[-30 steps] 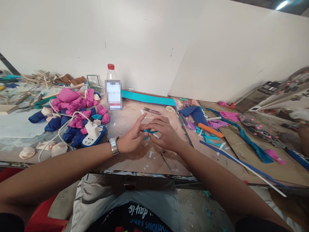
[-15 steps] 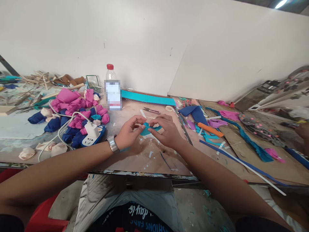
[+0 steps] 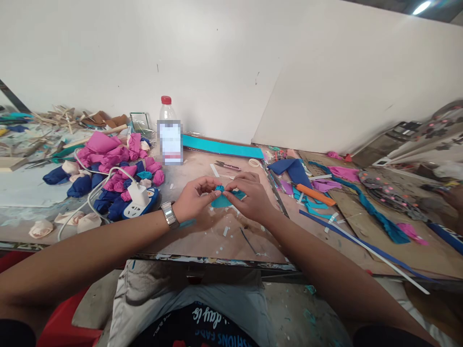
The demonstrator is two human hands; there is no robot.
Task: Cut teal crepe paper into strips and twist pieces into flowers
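Note:
Between my two hands, above the middle of the table, is a teal fabric piece (image 3: pixel 221 201) with a small rolled bud at its top. My left hand (image 3: pixel 197 196) has thumb and fingers closed on the left side of the bud, with a metal watch (image 3: pixel 169 214) at the wrist. From the right, my right hand (image 3: pixel 249 195) pinches the same fabric, and part of the strip shows behind its fingers. Small snippers (image 3: pixel 228 166) lie on the table beyond my hands.
Pink, navy and cream fabric flowers (image 3: pixel 104 144) are heaped at left beside a power strip (image 3: pixel 135 209). A bottle (image 3: pixel 166 108) stands behind a phone (image 3: pixel 171 142). An orange-handled tool (image 3: pixel 314 193) and fabric strips lie at right. A person's hand (image 3: pixel 455 195) shows at the far right.
The teal fabric hangs lower and shows more below the bud. My fingers have shifted slightly around it, the right fingertips now nearer the bud.

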